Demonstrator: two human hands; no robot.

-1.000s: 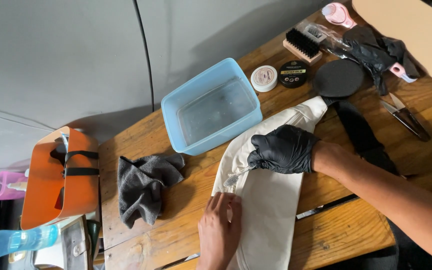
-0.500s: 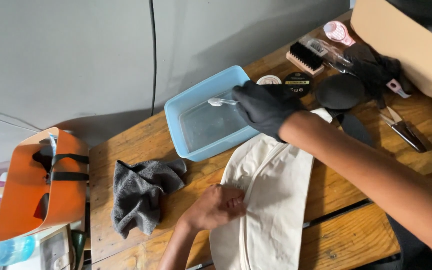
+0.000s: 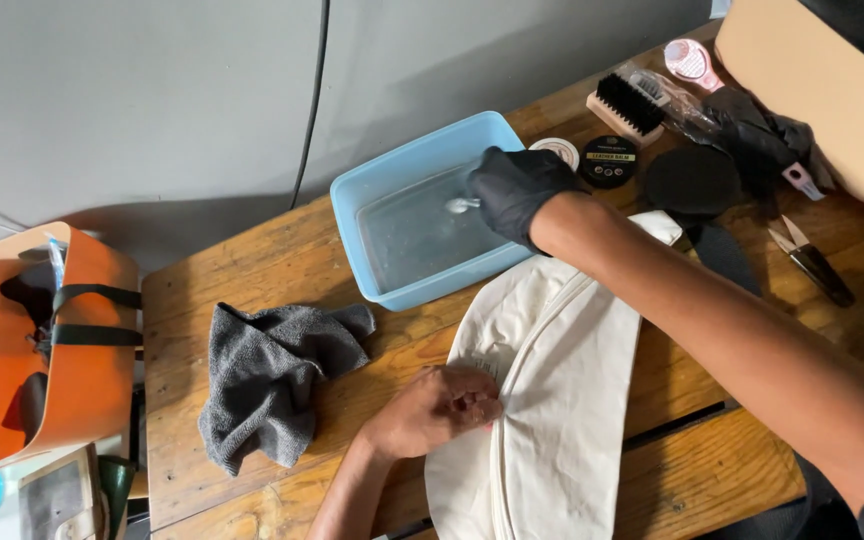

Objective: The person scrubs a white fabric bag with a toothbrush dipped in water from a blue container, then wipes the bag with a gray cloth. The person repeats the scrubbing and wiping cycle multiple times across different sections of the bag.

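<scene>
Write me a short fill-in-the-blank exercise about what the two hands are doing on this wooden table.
1. The right hand wears a ____ glove and dips a small brush into the tub.
2. The tub is made of light ____ plastic and holds water.
3. The bare left hand presses down on the cream ____.
4. The crumpled towel beside the left hand is ____.

Missing words: black; blue; bag; grey

A cream canvas bag (image 3: pixel 552 400) lies flat, zipper seam up, just in front of the pale blue tub (image 3: pixel 392 180). The tub holds clear water. A small white brush (image 3: pixel 459 205) dips into that water.
</scene>
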